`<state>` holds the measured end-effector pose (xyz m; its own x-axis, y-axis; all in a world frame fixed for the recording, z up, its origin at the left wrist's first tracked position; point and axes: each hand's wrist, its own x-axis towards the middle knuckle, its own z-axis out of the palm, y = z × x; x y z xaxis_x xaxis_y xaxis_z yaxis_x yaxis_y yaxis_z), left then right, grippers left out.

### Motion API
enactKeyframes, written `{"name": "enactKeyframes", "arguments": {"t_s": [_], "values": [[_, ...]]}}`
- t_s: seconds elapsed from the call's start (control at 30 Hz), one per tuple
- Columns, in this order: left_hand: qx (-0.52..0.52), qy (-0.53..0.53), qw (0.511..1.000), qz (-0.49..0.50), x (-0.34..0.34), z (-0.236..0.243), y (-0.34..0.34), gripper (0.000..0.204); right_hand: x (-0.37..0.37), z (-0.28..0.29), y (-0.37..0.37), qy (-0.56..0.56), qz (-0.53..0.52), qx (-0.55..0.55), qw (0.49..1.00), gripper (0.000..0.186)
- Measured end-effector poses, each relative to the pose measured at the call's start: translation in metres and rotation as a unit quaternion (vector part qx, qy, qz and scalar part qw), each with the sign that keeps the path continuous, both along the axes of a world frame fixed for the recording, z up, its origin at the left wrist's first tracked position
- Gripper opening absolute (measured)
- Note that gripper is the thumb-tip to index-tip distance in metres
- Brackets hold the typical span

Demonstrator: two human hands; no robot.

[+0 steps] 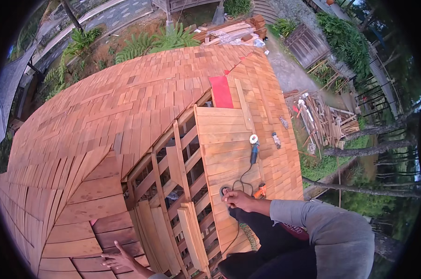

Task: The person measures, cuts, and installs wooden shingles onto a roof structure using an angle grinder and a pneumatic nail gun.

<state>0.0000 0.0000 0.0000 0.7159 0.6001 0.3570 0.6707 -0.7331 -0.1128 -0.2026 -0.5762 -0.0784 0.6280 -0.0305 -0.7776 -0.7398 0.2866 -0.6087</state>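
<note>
My left hand lies on the reddish wooden shingles at the lower left, fingers spread and nothing in them. Above my bent leg, my right hand is closed, its fingertips pressed together; whatever they hold, if anything, is too small to make out. Just beyond that hand a small dark round thing shows on the boards, its kind unclear. Farther up the slope rests a blue angle grinder with a pale disc, its black cord trailing toward me. An orange tool sits right of my hand, partly hidden.
Open roof framing with gaps runs between the two shingled slopes. Loose shingles are stacked across it. A red sheet lies near the ridge. A green coiled hose is beside my leg. The roof edge drops off at right.
</note>
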Motion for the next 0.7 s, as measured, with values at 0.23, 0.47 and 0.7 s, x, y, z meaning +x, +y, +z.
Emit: {"name": "enactKeyframes", "arguments": {"t_s": [0.23, 0.47, 0.7], "values": [[0.106, -0.066, 0.984, -0.126, 0.061, -0.008, -0.128, 0.104, 0.006, 0.042, -0.146, 0.042, -0.216, 0.059, 0.974, 0.022], [0.034, -0.048, 0.971, -0.231, 0.113, 0.001, -0.26, 0.1, -0.006, 0.018, -0.106, 0.086, -0.321, 0.047, 0.942, 0.02], [-0.011, -0.025, 0.955, -0.295, 0.14, -0.007, -0.326, 0.097, 0.109, 0.014, -0.106, 0.074, -0.278, 0.008, 0.958, 0.017]]}}
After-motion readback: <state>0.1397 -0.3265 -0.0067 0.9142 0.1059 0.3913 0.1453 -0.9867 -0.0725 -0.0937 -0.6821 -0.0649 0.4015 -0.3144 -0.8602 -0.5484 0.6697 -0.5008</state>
